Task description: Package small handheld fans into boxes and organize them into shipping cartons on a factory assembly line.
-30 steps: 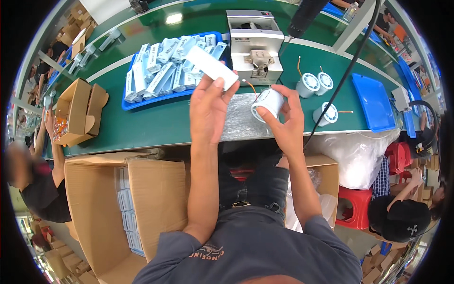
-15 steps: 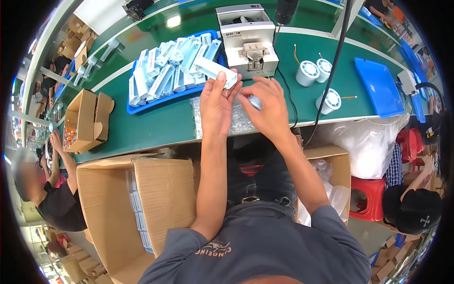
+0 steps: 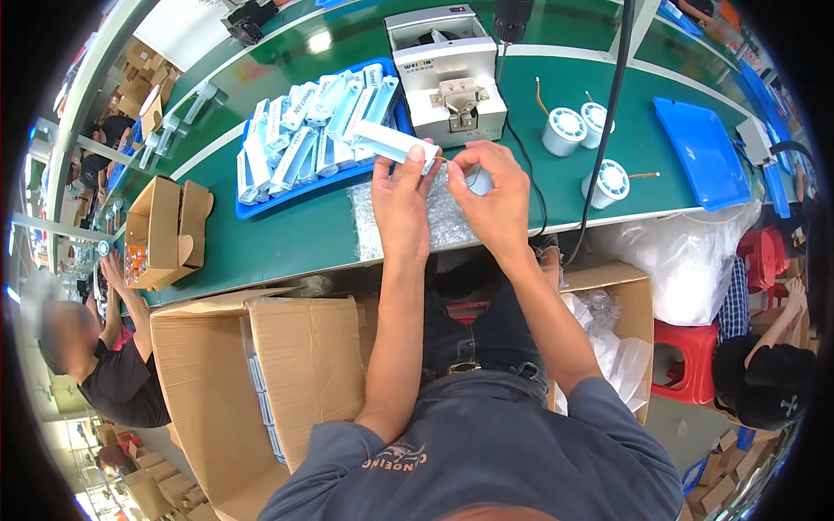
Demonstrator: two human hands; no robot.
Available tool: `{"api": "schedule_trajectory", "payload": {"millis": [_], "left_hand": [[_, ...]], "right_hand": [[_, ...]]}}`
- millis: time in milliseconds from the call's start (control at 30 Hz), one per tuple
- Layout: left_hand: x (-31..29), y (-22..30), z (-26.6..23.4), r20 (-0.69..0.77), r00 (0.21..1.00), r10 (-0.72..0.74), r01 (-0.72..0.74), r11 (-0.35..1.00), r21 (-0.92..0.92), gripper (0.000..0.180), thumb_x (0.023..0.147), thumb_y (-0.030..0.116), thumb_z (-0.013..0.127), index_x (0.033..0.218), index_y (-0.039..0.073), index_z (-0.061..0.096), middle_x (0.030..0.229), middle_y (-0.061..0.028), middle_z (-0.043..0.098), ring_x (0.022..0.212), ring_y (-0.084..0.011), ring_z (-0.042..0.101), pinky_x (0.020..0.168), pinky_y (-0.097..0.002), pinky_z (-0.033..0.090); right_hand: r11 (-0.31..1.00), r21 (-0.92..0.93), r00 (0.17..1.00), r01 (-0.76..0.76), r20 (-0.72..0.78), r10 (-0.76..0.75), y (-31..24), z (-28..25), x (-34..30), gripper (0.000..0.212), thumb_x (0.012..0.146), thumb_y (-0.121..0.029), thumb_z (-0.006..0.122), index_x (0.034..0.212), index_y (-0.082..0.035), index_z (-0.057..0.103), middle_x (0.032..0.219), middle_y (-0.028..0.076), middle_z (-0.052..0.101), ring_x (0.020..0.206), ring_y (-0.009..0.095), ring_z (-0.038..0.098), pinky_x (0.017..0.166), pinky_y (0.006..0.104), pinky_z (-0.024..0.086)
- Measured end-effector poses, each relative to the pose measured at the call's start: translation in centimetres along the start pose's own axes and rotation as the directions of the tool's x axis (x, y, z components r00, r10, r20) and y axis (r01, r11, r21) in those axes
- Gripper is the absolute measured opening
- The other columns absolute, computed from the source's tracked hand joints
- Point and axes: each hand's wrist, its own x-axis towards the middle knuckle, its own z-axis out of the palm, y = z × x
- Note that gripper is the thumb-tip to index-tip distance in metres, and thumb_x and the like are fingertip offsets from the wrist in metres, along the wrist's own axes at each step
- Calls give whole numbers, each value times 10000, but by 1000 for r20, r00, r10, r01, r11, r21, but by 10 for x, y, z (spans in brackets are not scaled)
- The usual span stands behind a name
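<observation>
My left hand point(image 3: 401, 204) is closed on the end of a long white and pale-blue plastic handle casing point(image 3: 382, 139), which slants up toward the tray. Close beside it, my right hand point(image 3: 497, 195) pinches a thin orange wire point(image 3: 441, 159) at the casing's near end. A round white fan part point(image 3: 479, 181) sits under the curled fingers of that hand, mostly hidden. Both hands are over a sheet of clear bubble wrap point(image 3: 369, 217) at the bench's front edge. Several similar casings point(image 3: 295, 156) lie heaped in a blue tray point(image 3: 252, 208) to the left.
A grey bench machine point(image 3: 452, 78) stands behind my hands, a power driver point(image 3: 512, 22) hanging beside it. Three round white fan parts point(image 3: 605, 184) with wires and a blue tray point(image 3: 704, 156) are rightward. Cartons point(image 3: 304, 356) stand below the bench; a hanging black cable point(image 3: 612, 113) crosses in front.
My right hand has come nearer the left, its fingertips now on the wire at the casing's end. The casing has shifted slightly down in view.
</observation>
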Motion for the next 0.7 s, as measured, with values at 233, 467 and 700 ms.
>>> {"api": "schedule_trajectory", "payload": {"millis": [233, 467, 700], "left_hand": [[-5, -7, 13, 33, 992, 120, -122, 987, 104, 506, 929, 95, 756, 1334, -3, 470, 1242, -169, 635, 1166, -227, 627, 1005, -376, 505], [-8, -14, 11, 293, 943, 159, -276, 866, 417, 518, 797, 49, 819, 1245, 12, 561, 1179, -101, 665, 1145, -185, 617, 1042, -381, 456], [-18, -3, 11, 479, 877, -32, -186, 897, 402, 694, 762, 150, 883, 1347, 40, 528, 1297, -107, 623, 1228, -253, 593, 1089, -407, 434]], "right_hand": [[993, 103, 997, 57, -48, -53, 2, -6, 0, 179, 841, -31, 720, 1015, -34, 681, 1019, 125, 661, 961, 287, 654, 825, 376, 514], [997, 79, 961, 2, 275, -24, -8, -40, 35, 365, 829, -169, 812, 1136, -19, 684, 1155, 99, 624, 944, 208, 642, 769, 327, 523], [990, 96, 941, -106, 331, 69, -1, -61, 33, 295, 842, -98, 805, 1098, -4, 691, 1021, 86, 714, 896, 200, 708, 818, 330, 565]]}}
